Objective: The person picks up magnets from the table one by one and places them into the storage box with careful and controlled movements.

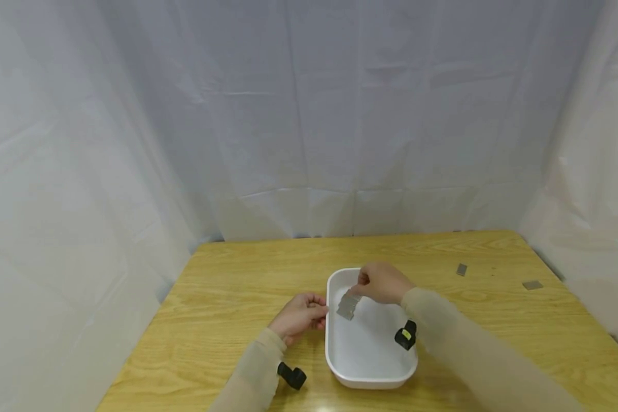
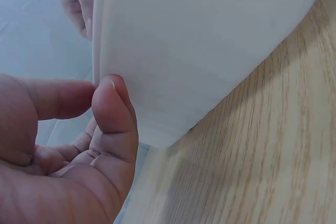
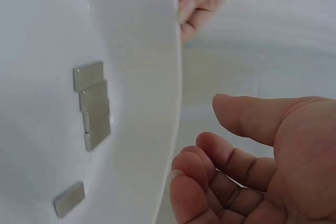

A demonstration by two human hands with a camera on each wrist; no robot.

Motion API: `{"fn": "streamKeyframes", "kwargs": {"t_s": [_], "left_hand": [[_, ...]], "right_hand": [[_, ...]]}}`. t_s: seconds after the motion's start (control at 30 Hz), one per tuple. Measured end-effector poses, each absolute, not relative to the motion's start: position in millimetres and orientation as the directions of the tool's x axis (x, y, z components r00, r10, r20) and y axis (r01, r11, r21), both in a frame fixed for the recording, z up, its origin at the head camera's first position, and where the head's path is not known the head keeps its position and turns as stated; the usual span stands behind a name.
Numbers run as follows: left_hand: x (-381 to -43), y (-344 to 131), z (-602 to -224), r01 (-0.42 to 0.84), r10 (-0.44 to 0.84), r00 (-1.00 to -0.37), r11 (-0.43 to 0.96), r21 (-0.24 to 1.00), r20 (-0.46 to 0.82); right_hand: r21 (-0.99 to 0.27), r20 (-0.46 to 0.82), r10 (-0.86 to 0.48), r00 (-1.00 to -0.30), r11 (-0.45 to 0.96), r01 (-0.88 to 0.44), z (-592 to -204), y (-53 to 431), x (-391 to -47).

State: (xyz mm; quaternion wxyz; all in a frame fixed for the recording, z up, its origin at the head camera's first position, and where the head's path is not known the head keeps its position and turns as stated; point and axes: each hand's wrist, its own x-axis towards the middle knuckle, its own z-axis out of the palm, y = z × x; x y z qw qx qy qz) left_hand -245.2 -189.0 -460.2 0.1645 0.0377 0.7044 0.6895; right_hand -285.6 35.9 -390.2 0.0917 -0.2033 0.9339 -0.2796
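Observation:
A white rectangular tub [image 1: 373, 384] stands on the wooden table. On its left side my left hand [image 1: 301, 315] pinches the rim between thumb and fingers, seen closer in the left wrist view. Over the tub's far part is my right hand [image 1: 383, 283]. In the right wrist view the thumb of the right hand [image 3: 262, 166] is apart from its loosely bent fingers, with nothing between them. Several thin, rectangular grey metal plates [image 3: 95, 111] lie overlapping in a row on the tub's inner surface, and one separate plate [image 3: 69, 199] lies near them.
Two similar grey plates lie on the table to the right of the tub, one plate [image 1: 461, 269] farther back and another plate [image 1: 533, 285] near the right edge. White sheeting [image 1: 329, 143] hangs behind the table and on both sides.

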Motion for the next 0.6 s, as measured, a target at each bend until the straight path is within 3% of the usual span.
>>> {"fn": "streamKeyframes", "kwargs": {"t_s": [0.3, 0.6], "left_hand": [[-243.9, -188.7, -460.9, -0.164, 0.282, -0.944, 0.043, 0.986, -0.169], [-242.6, -190.0, -459.4, -0.169, 0.271, -0.947, 0.043, 0.985, -0.174]], "right_hand": [[-0.596, -0.017, -0.415, -0.91, 0.735, -0.324, -383.4, 101.1, -291.8], [-0.626, 0.013, -0.349, -0.937, 0.727, -0.28, -403.1, 167.8, -296.2]]}}
